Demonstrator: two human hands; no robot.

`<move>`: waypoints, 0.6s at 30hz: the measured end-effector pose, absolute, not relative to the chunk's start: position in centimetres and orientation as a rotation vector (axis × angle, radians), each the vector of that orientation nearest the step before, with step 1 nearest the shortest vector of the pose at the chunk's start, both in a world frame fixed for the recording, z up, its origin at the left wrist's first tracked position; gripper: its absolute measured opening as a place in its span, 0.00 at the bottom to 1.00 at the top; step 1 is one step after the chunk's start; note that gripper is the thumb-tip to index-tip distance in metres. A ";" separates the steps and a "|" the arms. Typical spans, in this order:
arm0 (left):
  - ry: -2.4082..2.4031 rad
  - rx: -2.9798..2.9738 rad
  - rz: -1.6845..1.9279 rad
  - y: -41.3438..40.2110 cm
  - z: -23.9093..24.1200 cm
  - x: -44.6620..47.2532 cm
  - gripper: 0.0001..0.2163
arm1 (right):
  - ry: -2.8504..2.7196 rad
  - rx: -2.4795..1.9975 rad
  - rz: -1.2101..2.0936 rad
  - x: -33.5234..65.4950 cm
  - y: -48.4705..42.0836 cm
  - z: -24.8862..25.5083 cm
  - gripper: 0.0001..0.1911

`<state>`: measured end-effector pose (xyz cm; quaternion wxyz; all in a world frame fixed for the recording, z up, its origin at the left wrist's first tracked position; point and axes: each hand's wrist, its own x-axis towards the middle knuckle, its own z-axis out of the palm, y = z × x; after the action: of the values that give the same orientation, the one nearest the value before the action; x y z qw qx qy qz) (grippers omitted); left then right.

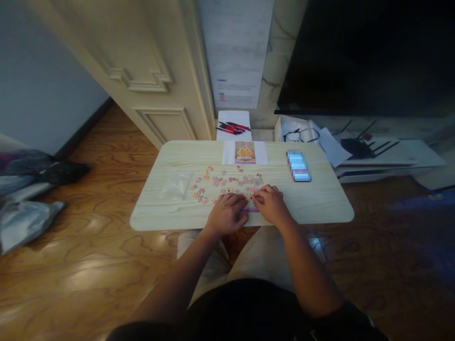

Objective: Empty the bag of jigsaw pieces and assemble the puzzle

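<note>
Loose jigsaw puzzle pieces point(201, 192) in pink and orange tones lie scattered over the middle of a pale wood-grain table point(313, 203). My left hand point(226, 214) rests palm down at the near side of them, fingers laid over the pieces and thumb apart. Close beside it, my right hand point(272, 203) pinches a small puzzle piece point(252, 198) between thumb and forefinger. A purple strip point(251, 210) shows between the two hands near the table's front edge. Beyond the pieces lies a printed picture sheet point(245, 153) with a yellow figure.
A clear plastic bag point(177, 185) lies left of the pieces. A phone point(299, 166) with a lit screen lies at the right. Behind the table, red and black pens point(233, 128) sit on a white surface, and a black router point(359, 148) stands on a shelf.
</note>
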<state>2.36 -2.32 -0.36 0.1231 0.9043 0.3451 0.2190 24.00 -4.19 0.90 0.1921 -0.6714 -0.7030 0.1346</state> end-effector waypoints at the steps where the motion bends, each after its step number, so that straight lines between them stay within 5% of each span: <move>1: 1.020 2.637 0.632 -2.3 -0.3 2.4 0.16 | -1.974 -1.874 0.388 24.0 -4.2 0.9 0.05; 18: 1.101 2.620 0.606 -2.4 0.1 2.7 0.21 | -1.986 -1.826 0.456 24.6 -4.0 0.6 0.17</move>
<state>2.67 -2.35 0.09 0.1176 0.8954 0.3763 0.2071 24.64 -4.00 0.57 0.2013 -0.6537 -0.7110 0.1634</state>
